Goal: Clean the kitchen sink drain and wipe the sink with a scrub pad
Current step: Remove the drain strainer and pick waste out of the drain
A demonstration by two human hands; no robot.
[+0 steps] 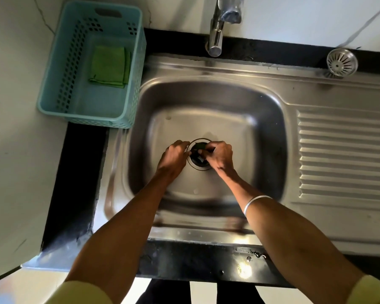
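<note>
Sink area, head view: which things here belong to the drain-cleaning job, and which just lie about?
In the job: drain, sink, both hands, left hand and right hand, strainer set on the ledge, green pad.
Lying about: blue basket, tap.

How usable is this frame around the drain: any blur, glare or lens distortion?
Head view: wide-angle bending bows the counter edges; the sink walls look smeared by motion blur; glare spots lie on the wet front counter; the drain is dark, so what the left hand and right hand pinch stays unclear.
</note>
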